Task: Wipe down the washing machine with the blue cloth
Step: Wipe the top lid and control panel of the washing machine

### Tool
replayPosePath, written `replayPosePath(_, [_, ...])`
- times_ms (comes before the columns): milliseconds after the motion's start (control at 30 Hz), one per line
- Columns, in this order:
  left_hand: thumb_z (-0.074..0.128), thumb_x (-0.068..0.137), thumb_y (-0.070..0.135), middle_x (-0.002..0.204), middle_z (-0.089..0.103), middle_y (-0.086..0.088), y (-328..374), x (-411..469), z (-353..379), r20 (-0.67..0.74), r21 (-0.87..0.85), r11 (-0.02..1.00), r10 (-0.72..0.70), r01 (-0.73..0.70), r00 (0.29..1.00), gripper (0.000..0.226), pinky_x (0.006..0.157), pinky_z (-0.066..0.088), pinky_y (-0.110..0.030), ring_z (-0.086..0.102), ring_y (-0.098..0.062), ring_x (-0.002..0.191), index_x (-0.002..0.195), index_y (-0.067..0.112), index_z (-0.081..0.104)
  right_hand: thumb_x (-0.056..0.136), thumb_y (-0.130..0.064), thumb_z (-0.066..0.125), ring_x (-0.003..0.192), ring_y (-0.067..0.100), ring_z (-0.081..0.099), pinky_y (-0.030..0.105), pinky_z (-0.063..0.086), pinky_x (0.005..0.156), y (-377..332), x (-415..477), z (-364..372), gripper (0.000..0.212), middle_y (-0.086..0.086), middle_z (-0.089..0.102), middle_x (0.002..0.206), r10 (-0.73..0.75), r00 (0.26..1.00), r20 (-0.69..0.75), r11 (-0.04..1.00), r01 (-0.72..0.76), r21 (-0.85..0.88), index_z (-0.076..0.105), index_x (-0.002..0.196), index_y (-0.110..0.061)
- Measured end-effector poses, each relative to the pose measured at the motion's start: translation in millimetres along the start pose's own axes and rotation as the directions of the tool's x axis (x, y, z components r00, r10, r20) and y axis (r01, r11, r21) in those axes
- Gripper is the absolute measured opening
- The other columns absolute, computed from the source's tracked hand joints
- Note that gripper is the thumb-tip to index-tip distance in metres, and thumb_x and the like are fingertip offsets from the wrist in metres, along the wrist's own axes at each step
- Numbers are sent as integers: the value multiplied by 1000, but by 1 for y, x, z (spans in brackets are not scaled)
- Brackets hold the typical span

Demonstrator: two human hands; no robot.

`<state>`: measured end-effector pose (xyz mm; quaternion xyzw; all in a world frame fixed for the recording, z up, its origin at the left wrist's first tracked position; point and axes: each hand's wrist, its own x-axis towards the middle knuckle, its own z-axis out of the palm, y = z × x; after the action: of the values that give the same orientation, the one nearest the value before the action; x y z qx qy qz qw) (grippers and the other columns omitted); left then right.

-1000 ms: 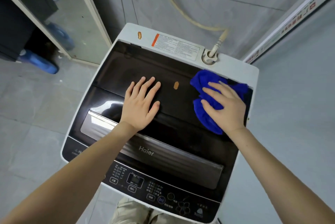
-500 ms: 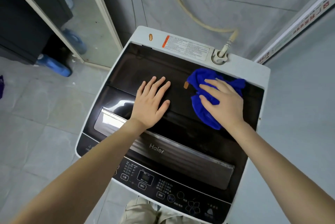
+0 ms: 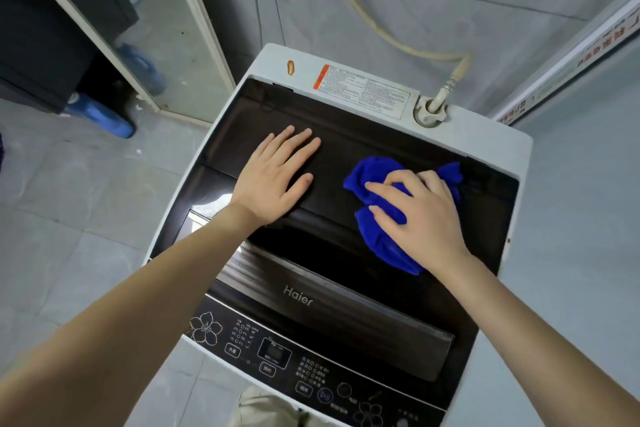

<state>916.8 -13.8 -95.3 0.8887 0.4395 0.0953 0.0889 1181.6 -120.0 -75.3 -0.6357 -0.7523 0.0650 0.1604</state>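
A top-loading washing machine (image 3: 485, 130) with a white body has a dark glossy lid (image 3: 363, 149). My left hand (image 3: 273, 181) lies flat on the lid's left half, fingers straight. A bunched blue cloth (image 3: 377, 243) sits on the lid's right half. My right hand (image 3: 422, 219) is on top of it, bent fingers gripping the folds and pressing them to the lid. An orange smudge (image 3: 290, 67) marks the white rim at the back left.
A beige hose (image 3: 381, 32) runs down the tiled wall to the inlet (image 3: 429, 108) at the back right. The control panel (image 3: 277, 354) is at the front edge. Blue water jugs (image 3: 104, 115) lie on the floor to the left, beside a glass door frame (image 3: 194, 11).
My right hand has slid the cloth left and toward me across the lid. The orange smudge seen on the lid earlier no longer shows. My left hand stays flat in place.
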Motion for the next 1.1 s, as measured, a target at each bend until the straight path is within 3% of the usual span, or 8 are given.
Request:
replayPosePath(233, [37, 102, 40, 158, 37, 0, 2, 0, 0, -20, -13, 1000, -11, 11, 1000, 54, 123, 17, -43, 24, -24, 150, 153, 23, 38, 93, -42, 55, 98, 33, 51, 43, 44, 87, 45, 26, -3, 35, 0, 61, 116, 366, 914, -177, 925, -377, -34, 70, 120, -26])
replayPosePath(367, [36, 101, 39, 158, 37, 0, 1, 0, -2, -5, -28, 1000, 2, -2, 1000, 54, 122, 18, -45, 24, -25, 150, 153, 23, 38, 92, -41, 58, 91, 29, 50, 41, 43, 80, -7, 29, 9, 31, -7, 62, 114, 143, 983, -119, 989, -146, -20, 70, 120, -33])
replayPosePath(467, [37, 101, 39, 158, 37, 0, 1, 0, 0, -18, -29, 1000, 1, -2, 1000, 54, 123, 17, -44, 24, -25, 150, 153, 22, 38, 92, -37, 62, 89, 29, 53, 43, 45, 79, 18, -17, -4, 29, -5, 64, 113, -14, 996, -91, 1000, 13, -12, 71, 119, -30])
replayPosePath(600, [35, 101, 40, 158, 37, -1, 2, 1, 1, -23, -34, 999, -11, 11, 1000, 54, 123, 17, -45, 24, -25, 150, 153, 22, 38, 91, -40, 59, 99, 35, 52, 43, 45, 87, 75, -23, -18, 34, 1, 61, 114, 358, 902, -242, 928, -373, -17, 72, 119, -25])
replayPosePath(667, [34, 101, 39, 158, 37, -1, 3, 1, 0, -17, -39, 999, -12, 12, 1000, 54, 123, 17, -46, 24, -25, 150, 153, 22, 38, 91, -39, 60, 97, 38, 52, 44, 45, 86, 68, 5, -8, 32, 2, 62, 114, 436, 861, -262, 890, -456, -18, 72, 117, -25])
replayPosePath(833, [35, 102, 38, 159, 36, -1, 1, 0, -1, 1, -30, 1000, 0, 0, 1000, 54, 122, 19, -47, 24, -26, 150, 153, 22, 37, 89, -39, 63, 91, 29, 50, 40, 43, 78, -19, 13, 12, 29, -8, 63, 113, 110, 983, -149, 993, -115, -27, 71, 117, -34])
replayPosePath(933, [35, 102, 39, 159, 36, -1, 1, 0, 0, -7, -31, 1000, 1, -1, 1000, 54, 122, 19, -47, 24, -26, 150, 153, 22, 37, 90, -36, 64, 90, 28, 52, 42, 45, 79, 10, -27, -1, 28, -5, 64, 113, 36, 991, -130, 999, -39, -23, 72, 117, -32])
replayPosePath(1100, [34, 101, 38, 159, 36, -1, 3, 1, 1, -17, -41, 999, -10, 10, 1000, 54, 123, 17, -46, 24, -25, 150, 153, 22, 38, 91, -39, 60, 98, 36, 51, 44, 45, 83, 47, -1, -3, 33, 1, 62, 115, 465, 839, -281, 874, -485, -1, 71, 119, -26])
